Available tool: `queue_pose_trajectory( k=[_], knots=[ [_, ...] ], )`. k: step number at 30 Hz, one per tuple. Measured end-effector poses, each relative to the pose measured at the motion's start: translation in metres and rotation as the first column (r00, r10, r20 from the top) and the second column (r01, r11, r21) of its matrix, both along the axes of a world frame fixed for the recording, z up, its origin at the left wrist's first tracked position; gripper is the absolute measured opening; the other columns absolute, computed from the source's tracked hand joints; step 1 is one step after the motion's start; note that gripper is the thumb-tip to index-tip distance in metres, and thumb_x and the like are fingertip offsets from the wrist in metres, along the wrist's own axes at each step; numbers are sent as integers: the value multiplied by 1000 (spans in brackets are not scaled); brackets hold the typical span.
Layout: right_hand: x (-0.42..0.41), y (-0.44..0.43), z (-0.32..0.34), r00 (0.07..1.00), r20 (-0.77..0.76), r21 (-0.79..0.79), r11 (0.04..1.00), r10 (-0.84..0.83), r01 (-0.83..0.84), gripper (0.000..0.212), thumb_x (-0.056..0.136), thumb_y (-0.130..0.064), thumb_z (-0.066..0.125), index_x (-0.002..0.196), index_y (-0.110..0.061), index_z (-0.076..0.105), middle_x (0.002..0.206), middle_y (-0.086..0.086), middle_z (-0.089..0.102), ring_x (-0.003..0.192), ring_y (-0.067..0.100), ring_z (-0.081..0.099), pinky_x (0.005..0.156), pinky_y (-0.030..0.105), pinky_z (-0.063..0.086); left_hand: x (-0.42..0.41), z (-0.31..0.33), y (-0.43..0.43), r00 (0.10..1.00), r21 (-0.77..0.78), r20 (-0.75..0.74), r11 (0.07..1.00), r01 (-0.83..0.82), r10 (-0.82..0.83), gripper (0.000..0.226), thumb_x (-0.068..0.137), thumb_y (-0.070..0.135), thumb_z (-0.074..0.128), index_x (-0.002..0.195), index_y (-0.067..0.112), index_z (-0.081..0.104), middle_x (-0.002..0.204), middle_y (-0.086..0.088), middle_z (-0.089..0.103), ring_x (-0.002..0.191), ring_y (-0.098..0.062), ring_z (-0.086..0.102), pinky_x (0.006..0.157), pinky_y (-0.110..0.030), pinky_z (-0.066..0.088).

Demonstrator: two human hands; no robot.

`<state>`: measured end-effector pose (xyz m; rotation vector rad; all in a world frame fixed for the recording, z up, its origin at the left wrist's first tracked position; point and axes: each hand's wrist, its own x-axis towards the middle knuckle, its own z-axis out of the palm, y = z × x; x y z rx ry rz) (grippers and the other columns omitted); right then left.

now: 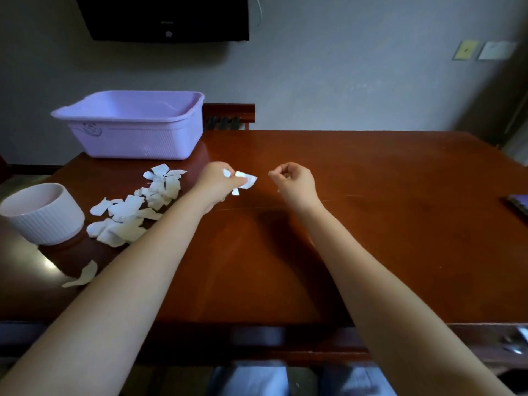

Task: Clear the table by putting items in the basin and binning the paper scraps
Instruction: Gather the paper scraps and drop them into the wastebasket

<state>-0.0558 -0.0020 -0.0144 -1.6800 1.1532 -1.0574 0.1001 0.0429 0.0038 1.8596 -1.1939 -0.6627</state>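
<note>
White torn paper scraps [246, 179] stick out from the left hand [221, 182], whose fingers are curled and pinched round them just above the middle of the brown wooden table [371, 224]. A larger pile of paper scraps [134, 212] lies on the table to the left of that forearm, and a single curled scrap [84, 275] lies apart from it near the front-left edge. The right hand [295, 180] hovers near the left one, a short gap between them; its fingers are curled into a loose fist, and whether they hold anything I cannot tell.

A white ribbed round bin [43, 215] stands at the left edge, just beside the pile. The lilac plastic basin [134, 130] sits on the far-left corner of the table, well behind the scraps. A dark flat object [517, 204] shows at the right edge. Behind the table a dark wooden chair back [228, 110] rises, and a black television [168, 18] hangs on the pale wall.
</note>
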Motion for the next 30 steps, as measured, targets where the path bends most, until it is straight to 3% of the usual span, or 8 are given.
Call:
queue_pose_trajectory(
  k=[6, 11, 15, 18, 24, 27, 30],
  knots=[
    [-75, 14, 3, 980, -53, -59, 981, -189, 186, 11, 91, -22, 60, 82, -16, 60, 67, -6, 57, 60, 11, 52, 58, 25, 46, -88, -6, -4, 1000, -185, -19, 983, 20, -24, 13, 85, 22, 63, 78, 14, 55, 78, -2, 53, 74, -17, 51, 52, -22, 39],
    [-145, 30, 7, 927, 39, -59, 926, -372, 374, 15, 88, -20, 61, 74, -20, 58, 64, -8, 56, 60, 8, 50, 57, 21, 42, -164, -2, -2, 986, -277, -7, 948, 158, -166, 16, 86, 24, 64, 82, 13, 54, 81, -1, 54, 70, -14, 50, 50, -19, 37],
    [-199, 46, 8, 866, 90, -65, 864, -493, 499, 10, 90, -19, 61, 80, -15, 61, 66, -8, 55, 59, 6, 49, 53, 14, 40, -222, -4, 0, 962, -301, -5, 918, 258, -272, 16, 86, 24, 64, 81, 12, 54, 74, 6, 51, 66, -10, 49, 50, -14, 37],
    [-240, 59, 4, 803, 134, -75, 803, -580, 592, 12, 90, -18, 62, 78, -17, 60, 64, -8, 54, 57, 6, 47, 55, 17, 41, -265, -8, 3, 933, -319, -20, 887, 334, -358, 17, 86, 23, 64, 80, 12, 52, 71, 9, 48, 64, -10, 48, 45, -5, 35],
    [-316, 99, -14, 654, 243, -99, 653, -716, 751, 21, 89, -17, 63, 71, -26, 55, 61, -8, 52, 55, 7, 44, 55, 21, 39, -352, -21, 16, 853, -414, -31, 784, 463, -520, 21, 83, 21, 68, 74, 12, 51, 64, 9, 47, 59, -7, 45, 48, -11, 34],
    [-349, 114, -29, 545, 311, -32, 564, -779, 825, 22, 87, -15, 63, 69, -25, 55, 56, -8, 47, 52, 8, 39, 53, 25, 35, -389, -30, 29, 812, -499, 21, 697, 514, -584, 28, 81, 15, 68, 65, 18, 45, 58, 11, 45, 55, 1, 46, 50, -14, 31],
    [-377, 124, -50, 466, 329, 54, 509, -821, 859, 20, 86, -13, 63, 70, -22, 56, 58, -5, 48, 53, 9, 40, 52, 25, 36, -424, -43, 45, 757, -512, 70, 628, 587, -650, 24, 80, 15, 68, 69, 14, 47, 57, 14, 45, 57, 6, 47, 51, -14, 30]
  ],
)
